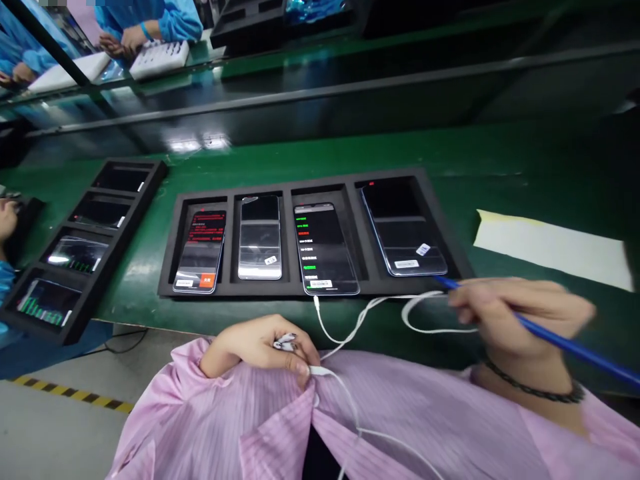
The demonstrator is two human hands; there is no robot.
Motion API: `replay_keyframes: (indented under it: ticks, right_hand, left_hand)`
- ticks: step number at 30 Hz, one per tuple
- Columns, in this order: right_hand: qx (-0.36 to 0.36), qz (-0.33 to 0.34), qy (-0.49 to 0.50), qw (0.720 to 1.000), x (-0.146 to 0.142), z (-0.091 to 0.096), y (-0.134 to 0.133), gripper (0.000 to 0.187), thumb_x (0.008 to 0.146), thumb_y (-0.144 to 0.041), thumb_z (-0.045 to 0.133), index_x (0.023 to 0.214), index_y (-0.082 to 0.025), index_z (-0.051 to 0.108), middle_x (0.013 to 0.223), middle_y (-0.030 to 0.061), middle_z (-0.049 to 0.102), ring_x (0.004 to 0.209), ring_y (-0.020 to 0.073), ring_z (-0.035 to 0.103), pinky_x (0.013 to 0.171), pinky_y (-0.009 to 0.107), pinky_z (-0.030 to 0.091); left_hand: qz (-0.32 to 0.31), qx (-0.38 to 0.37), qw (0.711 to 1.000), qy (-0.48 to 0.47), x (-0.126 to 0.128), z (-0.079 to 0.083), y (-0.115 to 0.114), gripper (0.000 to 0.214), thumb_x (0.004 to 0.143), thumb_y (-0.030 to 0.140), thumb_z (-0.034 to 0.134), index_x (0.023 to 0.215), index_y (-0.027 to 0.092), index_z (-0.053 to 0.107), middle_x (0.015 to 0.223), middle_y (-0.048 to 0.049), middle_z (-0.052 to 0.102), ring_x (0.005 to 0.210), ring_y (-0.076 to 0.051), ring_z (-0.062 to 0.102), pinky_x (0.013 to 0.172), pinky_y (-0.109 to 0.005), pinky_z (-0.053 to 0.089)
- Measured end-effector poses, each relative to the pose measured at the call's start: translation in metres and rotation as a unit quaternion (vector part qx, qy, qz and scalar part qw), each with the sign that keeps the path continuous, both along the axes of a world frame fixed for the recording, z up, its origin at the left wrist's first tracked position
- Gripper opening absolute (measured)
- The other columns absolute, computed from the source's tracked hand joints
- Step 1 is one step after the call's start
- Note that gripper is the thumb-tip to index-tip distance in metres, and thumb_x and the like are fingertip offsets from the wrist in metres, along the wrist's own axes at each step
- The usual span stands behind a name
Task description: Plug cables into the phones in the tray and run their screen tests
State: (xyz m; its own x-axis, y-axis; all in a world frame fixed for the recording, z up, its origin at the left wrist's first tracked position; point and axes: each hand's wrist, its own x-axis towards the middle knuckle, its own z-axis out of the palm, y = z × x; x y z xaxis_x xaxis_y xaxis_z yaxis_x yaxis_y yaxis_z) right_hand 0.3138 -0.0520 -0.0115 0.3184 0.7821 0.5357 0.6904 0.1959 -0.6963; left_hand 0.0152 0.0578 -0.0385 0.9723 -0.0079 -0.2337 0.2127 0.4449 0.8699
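My right hand is closed around a long, slim blue stick. Its tip reaches the lower edge of the rightmost phone, which lies in a black foam tray. In front of the tray, close to my body, my left hand is closed on a white cable. A small black-and-white piece shows among its fingers. The cable's loops run across the table beneath the tray. Another phone shows green, red and white lines of text, and a third phone shows red text.
A dark-screened phone shares the tray. On the left lies a second foam tray with several phones. A strip of white paper lies at the right. Across the bench, a co-worker's hands rest near a white tray.
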Motion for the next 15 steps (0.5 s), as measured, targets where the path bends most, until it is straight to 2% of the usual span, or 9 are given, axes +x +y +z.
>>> replay_keyframes:
  ticks: [2,4,5,6,7,8,10,12,15]
  right_hand:
    - [0.008,-0.172,0.082,0.982,0.002,0.002,-0.009,0.031,0.086,-0.042,0.064,0.058,-0.03,0.06,0.045,-0.0011,0.051,0.033,0.0199,0.044,0.033,0.037,0.03]
    - [0.03,-0.308,0.033,0.95,-0.001,0.007,-0.008,0.031,0.085,-0.045,0.066,0.059,-0.028,0.06,0.046,0.0009,0.052,0.037,0.0203,0.046,0.038,0.038,0.032]
    - [0.051,-0.332,-0.035,0.941,-0.005,0.01,-0.005,0.028,0.085,-0.044,0.067,0.062,-0.028,0.061,0.05,0.0017,0.056,0.041,0.0215,0.051,0.043,0.039,0.037]
    - [0.081,-0.314,-0.119,0.939,-0.01,0.012,0.001,0.025,0.085,-0.042,0.068,0.066,-0.027,0.061,0.054,0.0019,0.06,0.048,0.0231,0.056,0.05,0.042,0.042]
    - [0.107,-0.259,-0.201,0.939,-0.016,0.014,0.008,0.02,0.085,-0.04,0.069,0.071,-0.027,0.062,0.061,0.0016,0.066,0.057,0.0247,0.061,0.06,0.045,0.046]
    - [0.116,-0.181,-0.268,0.939,-0.024,0.014,0.015,0.015,0.086,-0.037,0.069,0.078,-0.027,0.062,0.071,0.0007,0.072,0.068,0.0261,0.065,0.071,0.048,0.048]
    - [0.115,-0.034,-0.336,0.934,-0.038,0.01,0.03,0.009,0.089,-0.032,0.069,0.087,-0.026,0.062,0.089,-0.0025,0.077,0.086,0.0258,0.068,0.091,0.051,0.041]
    - [0.092,0.017,-0.339,0.936,-0.049,0.003,0.041,0.007,0.094,-0.03,0.065,0.088,-0.026,0.062,0.096,-0.0043,0.078,0.093,0.0245,0.067,0.097,0.05,0.033]
    - [0.066,0.023,-0.316,0.946,-0.054,-0.006,0.047,0.012,0.098,-0.03,0.057,0.089,-0.025,0.062,0.094,-0.0034,0.078,0.094,0.0247,0.064,0.096,0.048,0.028]
  left_hand:
    - [-0.002,0.005,1.0,0.007,0.0,-0.001,0.0,0.038,0.086,0.048,0.075,0.096,0.011,0.072,0.07,-0.0038,0.071,0.067,-0.012,0.067,0.07,-0.022,0.055]
    - [-0.008,0.008,1.0,0.007,0.0,-0.002,-0.001,0.039,0.087,0.049,0.074,0.097,0.011,0.071,0.071,-0.0041,0.071,0.068,-0.013,0.068,0.07,-0.023,0.055]
    - [-0.012,0.011,1.0,0.006,0.001,-0.002,-0.002,0.04,0.087,0.05,0.073,0.097,0.011,0.071,0.071,-0.0044,0.071,0.069,-0.013,0.068,0.071,-0.024,0.055]
    - [-0.011,0.017,1.0,0.003,0.001,-0.002,-0.002,0.04,0.087,0.05,0.073,0.097,0.011,0.071,0.071,-0.0046,0.071,0.069,-0.013,0.068,0.071,-0.024,0.055]
    - [-0.009,0.024,1.0,0.002,0.001,-0.002,-0.002,0.04,0.087,0.05,0.073,0.097,0.011,0.071,0.071,-0.0047,0.072,0.069,-0.013,0.068,0.071,-0.024,0.055]
    - [-0.006,0.032,0.999,0.003,0.002,-0.002,-0.003,0.039,0.087,0.05,0.072,0.097,0.011,0.071,0.072,-0.0048,0.072,0.069,-0.013,0.068,0.071,-0.023,0.054]
    - [0.0,0.043,0.999,0.007,0.002,-0.001,-0.003,0.039,0.088,0.05,0.072,0.097,0.012,0.071,0.071,-0.0047,0.072,0.068,-0.013,0.067,0.069,-0.023,0.054]
    - [0.005,0.053,0.999,0.012,0.003,0.0,-0.003,0.041,0.088,0.052,0.071,0.097,0.012,0.071,0.071,-0.0044,0.071,0.067,-0.013,0.066,0.067,-0.023,0.052]
    - [0.003,0.07,0.997,0.011,0.003,0.001,-0.002,0.042,0.088,0.054,0.07,0.096,0.013,0.07,0.07,-0.0039,0.07,0.067,-0.013,0.065,0.066,-0.023,0.051]
